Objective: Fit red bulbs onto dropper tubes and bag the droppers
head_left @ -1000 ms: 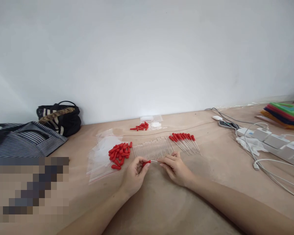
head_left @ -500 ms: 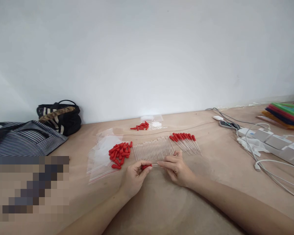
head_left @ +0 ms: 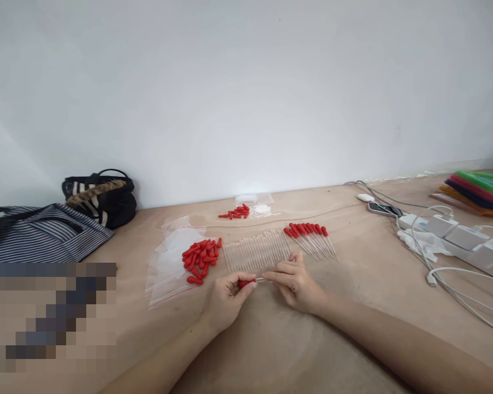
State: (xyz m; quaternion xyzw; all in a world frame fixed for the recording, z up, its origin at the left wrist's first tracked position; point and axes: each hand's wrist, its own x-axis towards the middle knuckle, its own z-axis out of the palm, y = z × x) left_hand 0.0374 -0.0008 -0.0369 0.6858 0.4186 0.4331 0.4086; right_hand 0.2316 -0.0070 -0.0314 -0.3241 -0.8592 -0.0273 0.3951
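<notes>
My left hand [head_left: 229, 298] pinches a red rubber dropper bulb [head_left: 246, 283] between thumb and fingers. From the bulb a clear dropper tube [head_left: 263, 279] runs right into the fingers of my right hand [head_left: 296, 284], which are closed on it. Whether the tube is seated inside the bulb is hidden by my fingers. Beyond my hands lies a row of clear tubes [head_left: 257, 250]. Right of it are several droppers with red bulbs fitted [head_left: 312, 241]. A heap of loose red bulbs [head_left: 201, 258] lies to the left, partly on clear zip bags [head_left: 168, 262].
Smaller red bulbs [head_left: 236, 212] and thin tubes [head_left: 262, 210] lie farther back near the wall. A striped bag [head_left: 53, 235] and a black bag [head_left: 110, 200] stand at left. At right are a power strip [head_left: 460, 241] with cables and stacked colourful folders [head_left: 480, 191].
Both hands stay nearly in place, the left a touch lower and farther right. The gap between them along the tube looks slightly smaller. The piles are unchanged.
</notes>
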